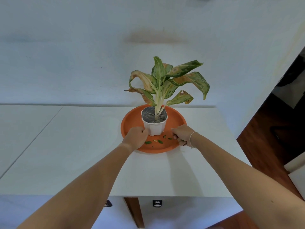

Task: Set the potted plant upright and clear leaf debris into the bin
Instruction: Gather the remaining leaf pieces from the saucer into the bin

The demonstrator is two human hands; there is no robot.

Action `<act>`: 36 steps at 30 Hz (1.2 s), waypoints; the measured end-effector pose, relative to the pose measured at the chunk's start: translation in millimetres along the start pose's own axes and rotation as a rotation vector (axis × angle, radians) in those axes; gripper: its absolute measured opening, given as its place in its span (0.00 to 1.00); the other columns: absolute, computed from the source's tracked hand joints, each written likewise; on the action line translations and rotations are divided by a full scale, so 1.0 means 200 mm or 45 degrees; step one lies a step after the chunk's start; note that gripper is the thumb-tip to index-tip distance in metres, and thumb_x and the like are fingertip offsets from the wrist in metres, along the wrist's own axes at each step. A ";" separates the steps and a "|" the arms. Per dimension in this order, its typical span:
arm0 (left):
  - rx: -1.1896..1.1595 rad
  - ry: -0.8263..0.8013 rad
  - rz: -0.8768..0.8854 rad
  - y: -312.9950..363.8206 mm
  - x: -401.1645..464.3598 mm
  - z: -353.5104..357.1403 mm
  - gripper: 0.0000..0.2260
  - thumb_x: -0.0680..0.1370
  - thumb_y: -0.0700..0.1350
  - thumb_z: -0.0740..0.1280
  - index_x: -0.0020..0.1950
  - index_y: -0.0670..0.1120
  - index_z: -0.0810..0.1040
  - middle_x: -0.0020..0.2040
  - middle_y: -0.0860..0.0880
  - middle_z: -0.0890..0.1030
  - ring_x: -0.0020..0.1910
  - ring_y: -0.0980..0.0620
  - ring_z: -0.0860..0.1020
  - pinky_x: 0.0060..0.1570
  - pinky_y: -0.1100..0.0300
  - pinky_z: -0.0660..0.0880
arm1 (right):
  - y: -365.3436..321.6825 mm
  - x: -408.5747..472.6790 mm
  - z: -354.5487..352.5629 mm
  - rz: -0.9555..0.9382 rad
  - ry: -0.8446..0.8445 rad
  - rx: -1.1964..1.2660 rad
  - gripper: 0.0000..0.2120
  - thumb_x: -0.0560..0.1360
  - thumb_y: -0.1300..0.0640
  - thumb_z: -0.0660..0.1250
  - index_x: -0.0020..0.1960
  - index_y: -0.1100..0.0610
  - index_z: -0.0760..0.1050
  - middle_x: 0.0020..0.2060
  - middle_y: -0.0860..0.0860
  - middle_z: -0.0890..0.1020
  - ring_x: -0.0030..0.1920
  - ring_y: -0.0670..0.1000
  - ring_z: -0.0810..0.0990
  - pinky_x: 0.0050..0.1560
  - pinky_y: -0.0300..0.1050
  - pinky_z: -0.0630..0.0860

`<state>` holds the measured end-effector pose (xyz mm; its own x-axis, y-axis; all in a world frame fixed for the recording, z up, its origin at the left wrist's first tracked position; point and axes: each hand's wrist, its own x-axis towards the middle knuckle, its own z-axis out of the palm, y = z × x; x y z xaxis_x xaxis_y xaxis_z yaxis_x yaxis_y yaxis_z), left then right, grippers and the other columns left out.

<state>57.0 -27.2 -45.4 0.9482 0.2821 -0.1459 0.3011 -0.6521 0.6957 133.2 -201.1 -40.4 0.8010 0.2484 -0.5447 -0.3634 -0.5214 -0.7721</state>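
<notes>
The potted plant (pixel 155 128) stands upright in a white pot on a round orange tray (pixel 130 120) near the table's far edge. Its green, partly browned leaves (pixel 168 80) spread above. Small green and yellow bits of leaf debris (pixel 159 141) lie on the tray just in front of the pot. My left hand (pixel 137 137) is curled over the tray's near-left part, knuckles against the pot's left side. My right hand (pixel 181 135) is curled at the tray's near-right rim, thumb pointing toward the pot and a small gap from it.
The white table (pixel 82 154) runs left and meets a second white surface (pixel 24 126). A white wall stands right behind the plant. To the right the table ends above a dark wooden floor (pixel 264 138). A wooden leg (pixel 134 212) shows below the front edge.
</notes>
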 end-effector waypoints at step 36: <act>0.536 -0.240 0.296 -0.03 0.05 0.05 0.15 0.76 0.47 0.66 0.63 0.49 0.78 0.60 0.48 0.80 0.58 0.49 0.78 0.60 0.56 0.74 | -0.01 0.07 0.09 -0.422 0.212 -1.123 0.14 0.76 0.50 0.65 0.54 0.56 0.83 0.50 0.54 0.84 0.50 0.54 0.81 0.52 0.45 0.77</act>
<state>65.6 -27.3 -58.9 0.9849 -0.0101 -0.1726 0.0583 -0.9203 0.3868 136.8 -181.4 -52.8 0.8810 0.4098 -0.2366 0.3289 -0.8898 -0.3165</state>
